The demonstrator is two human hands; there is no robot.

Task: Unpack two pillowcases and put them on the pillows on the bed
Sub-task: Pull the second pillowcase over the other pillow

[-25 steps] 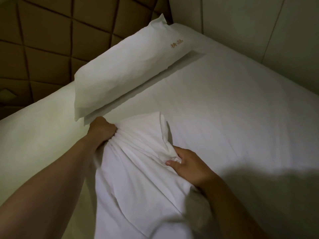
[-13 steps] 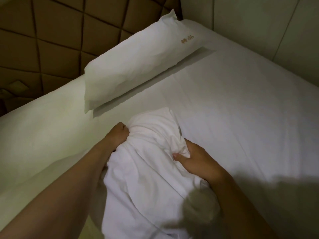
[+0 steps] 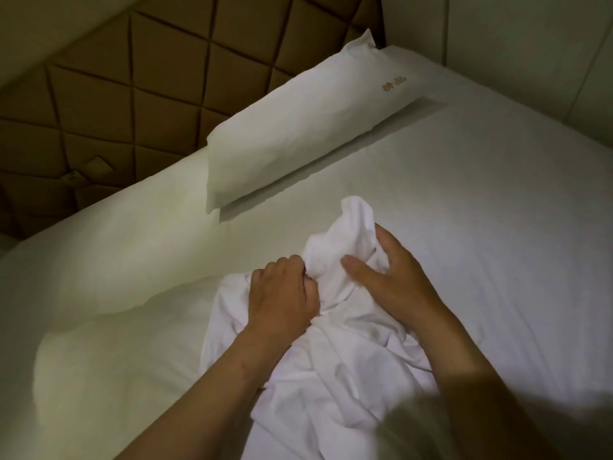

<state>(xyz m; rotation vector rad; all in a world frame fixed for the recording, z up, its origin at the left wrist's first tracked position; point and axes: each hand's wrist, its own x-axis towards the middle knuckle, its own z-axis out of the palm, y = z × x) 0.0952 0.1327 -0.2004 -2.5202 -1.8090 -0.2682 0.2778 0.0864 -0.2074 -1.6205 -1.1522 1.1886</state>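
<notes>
Presently, both of my hands are on the loose white pillowcase (image 3: 348, 376), which lies crumpled on the white bed sheet (image 3: 481, 227) in front of me, towards the near edge of the bed. My left hand (image 3: 282, 293) is closed into a fist, knuckles up, with a fold of the cloth gathered inside the curled fingers. My right hand (image 3: 391, 280) grips the same bunch from the other side: the thumb lies across the near face of the fabric and the fingers wrap round its far side. The two hands are close together, with only a ridge of cloth between them. The upper end of the pillowcase rises in a rumpled peak just beyond my fingers. I cannot tell whether a pillow is inside it.

A cased white pillow (image 3: 292, 134) lies farther up the bed, well apart from my hands, against the brown padded headboard (image 3: 132, 94) with its diamond stitching. Small orange embroidered characters (image 3: 393, 85) mark its right end. A pale cream padded bulk (image 3: 99, 343) lies to my left; whether pillow or bedding, I cannot tell. A pale wall (image 3: 530, 44) borders the bed on the right.
</notes>
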